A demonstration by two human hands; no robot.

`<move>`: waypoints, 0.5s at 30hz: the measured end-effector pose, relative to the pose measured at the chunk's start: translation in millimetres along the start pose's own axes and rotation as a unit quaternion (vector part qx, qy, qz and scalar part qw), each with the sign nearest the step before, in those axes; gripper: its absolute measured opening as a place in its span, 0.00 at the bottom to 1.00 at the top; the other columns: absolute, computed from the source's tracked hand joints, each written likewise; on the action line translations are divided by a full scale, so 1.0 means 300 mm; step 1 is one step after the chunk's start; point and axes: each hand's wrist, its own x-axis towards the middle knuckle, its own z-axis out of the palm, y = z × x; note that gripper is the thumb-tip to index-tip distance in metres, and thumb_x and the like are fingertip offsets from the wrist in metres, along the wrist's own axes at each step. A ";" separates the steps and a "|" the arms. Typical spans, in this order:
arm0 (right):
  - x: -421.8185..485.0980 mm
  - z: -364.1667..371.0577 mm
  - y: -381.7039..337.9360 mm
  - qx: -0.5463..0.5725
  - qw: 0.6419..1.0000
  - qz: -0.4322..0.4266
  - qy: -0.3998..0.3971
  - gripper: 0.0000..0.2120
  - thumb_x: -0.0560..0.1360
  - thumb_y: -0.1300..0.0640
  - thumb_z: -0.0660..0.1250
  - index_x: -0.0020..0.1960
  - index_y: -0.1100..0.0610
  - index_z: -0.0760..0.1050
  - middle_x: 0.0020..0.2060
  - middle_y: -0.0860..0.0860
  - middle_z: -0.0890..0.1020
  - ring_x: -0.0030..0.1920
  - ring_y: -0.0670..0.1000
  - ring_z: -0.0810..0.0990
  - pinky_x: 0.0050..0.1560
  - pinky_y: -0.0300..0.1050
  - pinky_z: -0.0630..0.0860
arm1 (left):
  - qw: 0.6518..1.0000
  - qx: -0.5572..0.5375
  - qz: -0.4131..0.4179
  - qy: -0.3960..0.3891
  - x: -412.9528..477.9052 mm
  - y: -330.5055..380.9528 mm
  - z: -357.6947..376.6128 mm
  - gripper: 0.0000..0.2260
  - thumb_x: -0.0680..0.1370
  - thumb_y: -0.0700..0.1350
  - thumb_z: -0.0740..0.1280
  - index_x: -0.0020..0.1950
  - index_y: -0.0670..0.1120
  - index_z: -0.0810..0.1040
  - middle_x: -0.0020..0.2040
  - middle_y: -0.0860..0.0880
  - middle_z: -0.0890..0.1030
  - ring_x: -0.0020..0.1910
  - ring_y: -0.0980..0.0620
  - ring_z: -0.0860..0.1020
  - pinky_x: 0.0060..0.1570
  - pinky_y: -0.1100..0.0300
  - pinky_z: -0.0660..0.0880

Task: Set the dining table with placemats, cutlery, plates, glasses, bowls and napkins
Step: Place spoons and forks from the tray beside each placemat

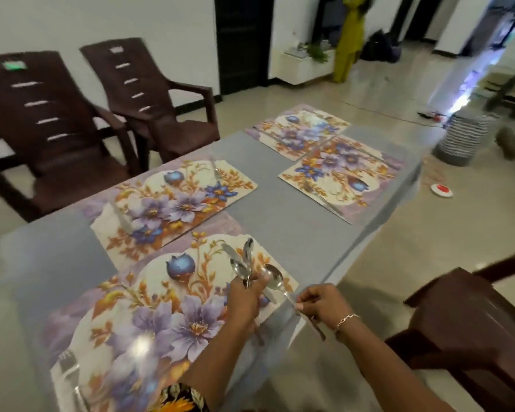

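I'm in a home dining room. Floral placemats [173,200] cover the table [292,233] beyond my hands; brown plastic armchairs [149,96] stand farther off.

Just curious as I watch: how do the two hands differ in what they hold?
The left hand clutches a bunch of cutlery, fanned upward; the right hand pinches a single spoon by its handle. The right wrist wears a bracelet; the left is bare. Both work over the nearest placemat.

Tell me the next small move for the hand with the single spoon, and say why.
Probably lower the spoon in the right hand onto the right edge of the nearest placemat. The spoon is pinched by its handle over that edge, which looks bare, while the left hand grips the remaining cutlery bundle. A fork already lies at the mat's left end.
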 end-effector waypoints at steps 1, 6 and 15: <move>0.036 0.002 -0.018 0.003 1.000 0.000 -0.011 0.15 0.69 0.73 0.67 0.30 0.56 0.75 0.23 0.47 0.77 0.25 0.41 0.74 0.25 0.30 0.68 | 1.000 -0.022 0.000 0.020 0.002 0.015 -0.017 0.07 0.78 0.39 0.65 0.41 0.41 0.71 0.28 0.46 0.70 0.22 0.51 0.73 0.18 0.69 0.62; 0.221 0.022 -0.097 -0.020 0.998 0.000 -0.053 0.14 0.70 0.72 0.68 0.30 0.57 0.75 0.20 0.48 0.75 0.25 0.45 0.72 0.24 0.33 0.69 | 0.984 -0.052 0.043 0.164 0.014 0.055 -0.111 0.04 0.77 0.40 0.66 0.46 0.40 0.73 0.30 0.49 0.71 0.24 0.54 0.71 0.24 0.63 0.67; 0.426 0.085 -0.150 -0.104 0.992 -0.012 -0.067 0.14 0.67 0.72 0.70 0.29 0.56 0.76 0.26 0.52 0.76 0.30 0.51 0.75 0.44 0.47 0.76 | 0.966 -0.084 -0.007 0.245 0.021 0.003 -0.154 0.13 0.78 0.41 0.66 0.59 0.35 0.74 0.35 0.46 0.71 0.28 0.53 0.67 0.19 0.69 0.63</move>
